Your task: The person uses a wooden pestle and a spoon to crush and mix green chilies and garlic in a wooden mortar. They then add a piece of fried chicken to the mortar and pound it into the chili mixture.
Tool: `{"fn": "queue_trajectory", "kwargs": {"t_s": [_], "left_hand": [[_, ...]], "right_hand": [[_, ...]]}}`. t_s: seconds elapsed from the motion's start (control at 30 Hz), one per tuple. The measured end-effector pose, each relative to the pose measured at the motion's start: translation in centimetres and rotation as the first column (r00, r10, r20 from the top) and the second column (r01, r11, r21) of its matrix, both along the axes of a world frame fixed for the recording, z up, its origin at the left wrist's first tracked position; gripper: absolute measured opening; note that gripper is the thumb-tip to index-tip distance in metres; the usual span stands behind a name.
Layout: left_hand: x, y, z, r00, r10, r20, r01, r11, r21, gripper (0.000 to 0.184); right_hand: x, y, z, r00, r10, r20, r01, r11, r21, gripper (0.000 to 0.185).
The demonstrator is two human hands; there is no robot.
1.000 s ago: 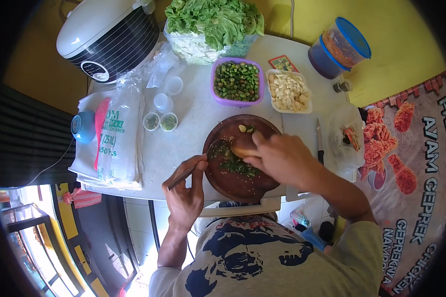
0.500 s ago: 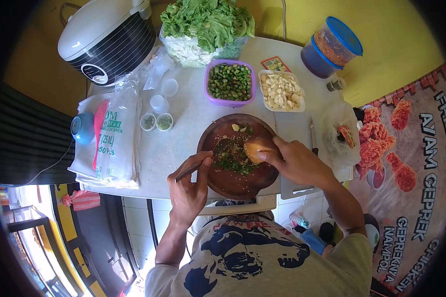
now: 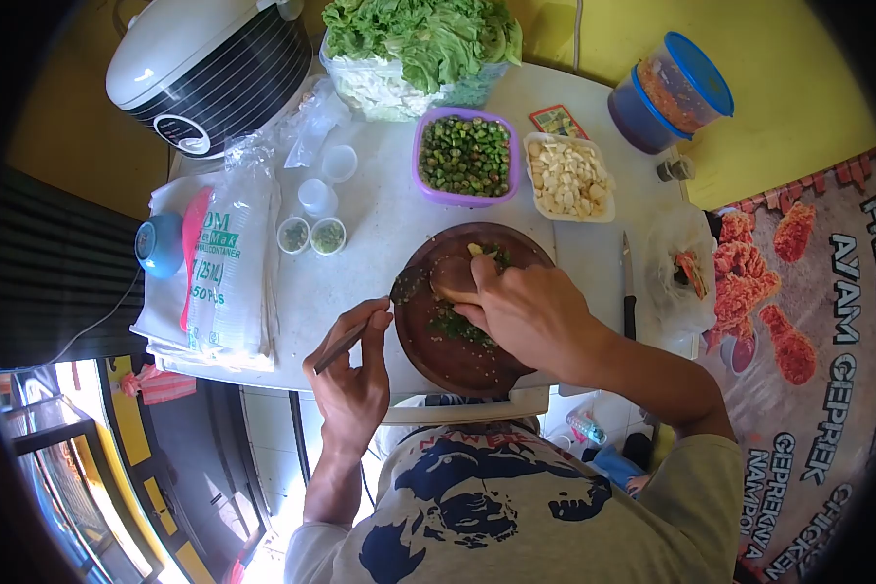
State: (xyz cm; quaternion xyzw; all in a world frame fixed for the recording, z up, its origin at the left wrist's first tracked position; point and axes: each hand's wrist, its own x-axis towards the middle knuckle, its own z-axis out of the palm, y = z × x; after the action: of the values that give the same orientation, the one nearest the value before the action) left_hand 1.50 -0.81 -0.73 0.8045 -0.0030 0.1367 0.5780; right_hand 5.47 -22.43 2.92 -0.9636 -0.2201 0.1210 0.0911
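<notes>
A wide brown mortar (image 3: 467, 373) stands at the table's front edge, with chopped green chilli and pale bits inside. In my right hand (image 3: 530, 311) is a wooden pestle (image 3: 452, 279), its head against the left-middle part of the mortar; my fingers hide its rear part. My left hand (image 3: 353, 375) is closed around the handle of a metal spoon (image 3: 333, 352). The dark bowl of that spoon reaches over the mortar's left rim. A piece of garlic (image 3: 475, 249) lies near the mortar's far side.
Behind the mortar are a purple tub of cut green chillies (image 3: 464, 195), a white tray of garlic (image 3: 569, 185) and lettuce (image 3: 423, 39). Small plastic cups (image 3: 318, 198) and a cup pack (image 3: 229, 282) lie left. A knife (image 3: 629, 302) lies right, near stacked blue-lidded containers (image 3: 667, 92).
My right hand has moved left and inward with the pestle, now lower over the mortar's middle. My left hand has drawn the spoon left, towards the rim. The view has shifted slightly.
</notes>
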Motion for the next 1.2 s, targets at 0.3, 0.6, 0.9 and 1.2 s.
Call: {"fn": "queue_trajectory", "kwargs": {"t_s": [0.3, 0.6, 0.9, 1.2], "left_hand": [[-0.3, 0.1, 0.0, 0.999, -0.048, -0.016, 0.049, 0.998, 0.034, 0.017], [0.6, -1.9, -0.2, 0.992, -0.112, -0.057, 0.113, 0.993, 0.032, 0.018], [-1.0, -1.1, 0.0, 0.995, -0.061, 0.073, 0.065, 0.997, -0.048, 0.015], [-0.5, -2.6, -0.3, 0.984, -0.168, -0.065, 0.169, 0.986, 0.010, 0.017]], "right_hand": [[1.8, -2.3, -1.1, 0.992, -0.069, -0.102, 0.085, 0.983, 0.165, 0.060], [-0.9, -7.7, 0.5, 0.627, -0.273, -0.730, 0.673, 0.662, 0.331, 0.075], [-1.7, -6.6, -1.4, 0.975, -0.176, -0.136, 0.212, 0.921, 0.326, 0.061], [-2.1, -3.3, 2.2, 0.989, -0.126, 0.081, 0.127, 0.992, -0.014, 0.046]]}}
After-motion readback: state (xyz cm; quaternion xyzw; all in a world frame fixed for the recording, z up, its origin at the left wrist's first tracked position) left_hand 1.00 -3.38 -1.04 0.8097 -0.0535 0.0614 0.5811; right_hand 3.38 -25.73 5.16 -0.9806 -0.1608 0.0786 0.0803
